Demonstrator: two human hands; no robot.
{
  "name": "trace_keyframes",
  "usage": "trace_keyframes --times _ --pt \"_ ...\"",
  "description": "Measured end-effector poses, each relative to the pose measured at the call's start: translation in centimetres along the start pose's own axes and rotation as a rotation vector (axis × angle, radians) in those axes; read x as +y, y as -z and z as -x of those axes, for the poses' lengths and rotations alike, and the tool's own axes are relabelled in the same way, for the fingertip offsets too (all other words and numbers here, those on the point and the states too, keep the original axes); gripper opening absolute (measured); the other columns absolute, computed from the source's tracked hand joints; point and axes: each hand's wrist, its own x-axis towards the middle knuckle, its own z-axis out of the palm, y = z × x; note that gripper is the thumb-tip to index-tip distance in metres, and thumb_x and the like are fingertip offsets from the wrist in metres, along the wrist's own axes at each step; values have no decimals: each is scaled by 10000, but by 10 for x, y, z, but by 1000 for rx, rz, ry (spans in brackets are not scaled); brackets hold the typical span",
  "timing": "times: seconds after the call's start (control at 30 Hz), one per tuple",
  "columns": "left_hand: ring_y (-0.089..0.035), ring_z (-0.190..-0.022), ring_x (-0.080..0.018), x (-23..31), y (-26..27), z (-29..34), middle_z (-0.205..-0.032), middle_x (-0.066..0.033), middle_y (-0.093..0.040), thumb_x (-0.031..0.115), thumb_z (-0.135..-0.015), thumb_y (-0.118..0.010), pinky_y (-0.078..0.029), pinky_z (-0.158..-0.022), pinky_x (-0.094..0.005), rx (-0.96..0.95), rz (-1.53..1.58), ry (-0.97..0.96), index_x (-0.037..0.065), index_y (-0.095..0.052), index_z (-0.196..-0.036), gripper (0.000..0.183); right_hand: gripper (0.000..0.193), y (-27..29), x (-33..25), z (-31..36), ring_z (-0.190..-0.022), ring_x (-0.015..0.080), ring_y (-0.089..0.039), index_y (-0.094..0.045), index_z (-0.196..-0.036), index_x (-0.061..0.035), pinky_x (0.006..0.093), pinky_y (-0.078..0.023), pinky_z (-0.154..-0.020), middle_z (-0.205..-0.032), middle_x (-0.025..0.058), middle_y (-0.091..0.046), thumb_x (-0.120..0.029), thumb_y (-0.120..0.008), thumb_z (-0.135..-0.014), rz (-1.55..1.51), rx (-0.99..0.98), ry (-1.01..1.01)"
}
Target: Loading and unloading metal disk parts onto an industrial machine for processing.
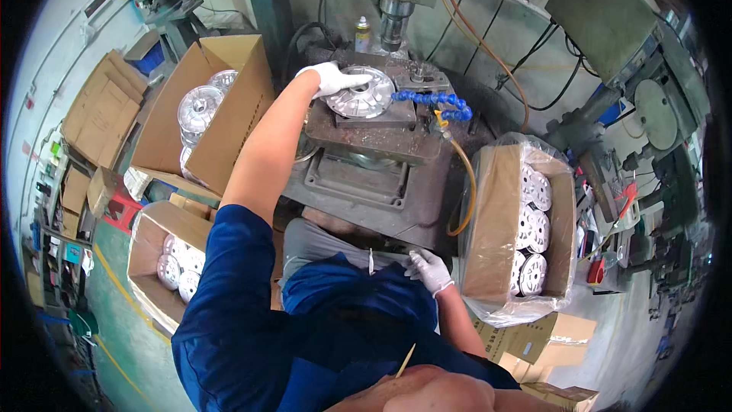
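A shiny, round metal wheel-shaped casting [360, 93] lies on a raised plate on the machine table [415, 137], below the spindle [395, 23]. My left hand [334, 80], in a white glove, grips the casting's left rim, with a finger reaching over its top face. The nozzle of a blue segmented coolant hose [435, 99] points at the casting's right side. Lower down, my right hand [429, 270], gloved too, is beside my lap near the table's front edge. Its fingers are curled, and whatever lies under them is hidden.
An open carton [248, 91] with similar castings stands left of the machine; another carton [164, 217] of discs sits nearer. At right, a plastic-lined carton [492, 221] holds several discs. A spray can [362, 35] stands behind the table. A yellow air hose [467, 175] hangs at its right.
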Motion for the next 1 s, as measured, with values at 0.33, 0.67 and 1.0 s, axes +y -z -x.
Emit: trace_keyframes --times 0.33,0.67,1.0 --pt "-474 -1216 -284 -20 -24 -22 -1324 -203 -475 573 -641 -722 -368 -1014 -318 352 146 -146 -27 -394 -1339 978 329 -2 4 -6 -668 131 -598 -550 -1119 13 246 -483 -616 -884 81 -644 -260 -522 -937 139 29 91" --pt "-510 -1173 -323 -34 -38 -29 -1244 -239 -528 675 -657 -613 -396 -983 -341 389 223 -98 -50 -528 -1216 919 316 -15 43 -17 -668 133 -608 -573 -1097 -29 250 -487 -591 -899 88 -663 -297 -508 -944 119 -78 -104" --pt "-596 -1028 -293 -24 -36 -16 -1146 -245 -587 569 -692 -667 -451 -873 -320 404 289 -85 -109 -537 -1172 840 359 -32 81 -69 -633 148 -604 -568 -1177 -60 267 -476 -529 -906 92 -660 -322 -484 -945 65 -115 -214"
